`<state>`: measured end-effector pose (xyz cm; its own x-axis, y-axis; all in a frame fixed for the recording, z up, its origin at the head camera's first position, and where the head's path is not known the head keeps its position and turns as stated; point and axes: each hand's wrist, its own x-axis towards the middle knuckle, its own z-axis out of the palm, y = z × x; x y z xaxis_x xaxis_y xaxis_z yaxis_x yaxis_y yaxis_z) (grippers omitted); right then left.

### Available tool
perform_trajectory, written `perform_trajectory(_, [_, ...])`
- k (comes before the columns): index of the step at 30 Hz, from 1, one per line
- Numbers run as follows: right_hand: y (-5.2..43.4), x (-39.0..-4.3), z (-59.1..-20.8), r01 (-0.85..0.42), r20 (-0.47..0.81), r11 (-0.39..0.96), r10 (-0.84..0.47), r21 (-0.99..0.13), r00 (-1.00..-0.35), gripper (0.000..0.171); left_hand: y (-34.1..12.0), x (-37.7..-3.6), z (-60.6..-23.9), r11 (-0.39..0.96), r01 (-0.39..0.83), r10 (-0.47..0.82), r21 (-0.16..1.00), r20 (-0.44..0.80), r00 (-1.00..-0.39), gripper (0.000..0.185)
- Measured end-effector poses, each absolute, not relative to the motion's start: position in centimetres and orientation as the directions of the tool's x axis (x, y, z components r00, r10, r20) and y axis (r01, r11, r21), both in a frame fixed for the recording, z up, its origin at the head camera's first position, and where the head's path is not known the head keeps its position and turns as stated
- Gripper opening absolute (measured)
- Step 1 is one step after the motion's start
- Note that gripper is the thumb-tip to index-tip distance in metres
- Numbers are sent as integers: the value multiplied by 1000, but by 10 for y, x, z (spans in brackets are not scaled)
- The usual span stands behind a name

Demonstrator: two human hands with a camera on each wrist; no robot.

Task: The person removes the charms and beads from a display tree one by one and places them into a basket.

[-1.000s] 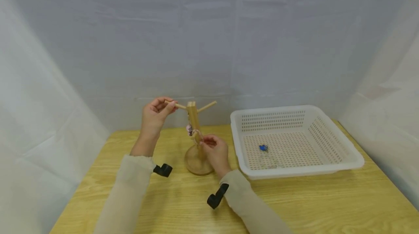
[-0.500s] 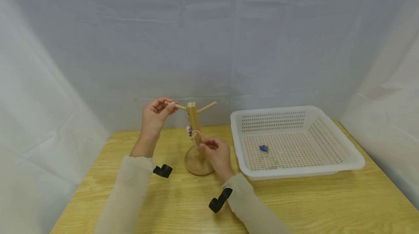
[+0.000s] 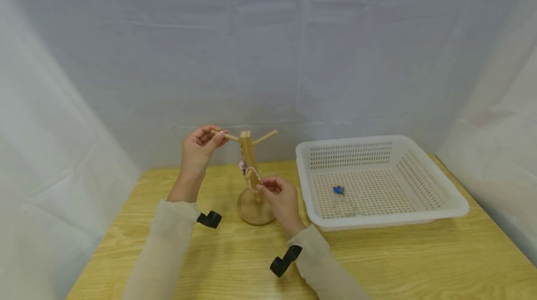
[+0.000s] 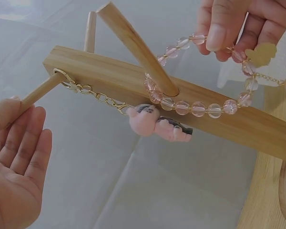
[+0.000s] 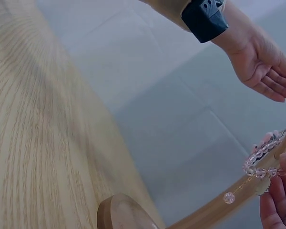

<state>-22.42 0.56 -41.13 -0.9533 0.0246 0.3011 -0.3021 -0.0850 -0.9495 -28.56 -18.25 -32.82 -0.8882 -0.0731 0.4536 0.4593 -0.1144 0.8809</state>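
Note:
A wooden peg stand (image 3: 249,153) rises from a round base, its pegs sticking out at angles. With thumb and fingers my left hand (image 3: 197,151) pinches the tip of the upper left peg (image 4: 40,92). From that peg hangs a gold-chained keychain with a pink figurine (image 4: 144,120), lying against the post. My right hand (image 3: 282,200) pinches a pink, clear-beaded bracelet (image 4: 198,109), which is looped round a lower peg (image 4: 138,50). A gold charm (image 4: 261,54) and a short chain ending in a bead dangle near the right fingers.
To the right stands a white perforated basket (image 3: 382,220). In it lie a blue ornament (image 3: 338,190) and a pale beaded loop (image 3: 350,214). The wooden table (image 3: 235,258) ends at a pale cloth backdrop (image 3: 268,57).
My right hand has drawn slightly right and toward me, with the bracelet still in its fingers. My left hand has stayed on the peg.

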Motion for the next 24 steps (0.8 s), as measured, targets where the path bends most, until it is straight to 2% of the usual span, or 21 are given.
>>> perform_trajectory(24, [8,-213,-396,-315,323,-131,-39,-940,-946,18,-183,-286,-329,-136,459,-76,878,452,-889,4])
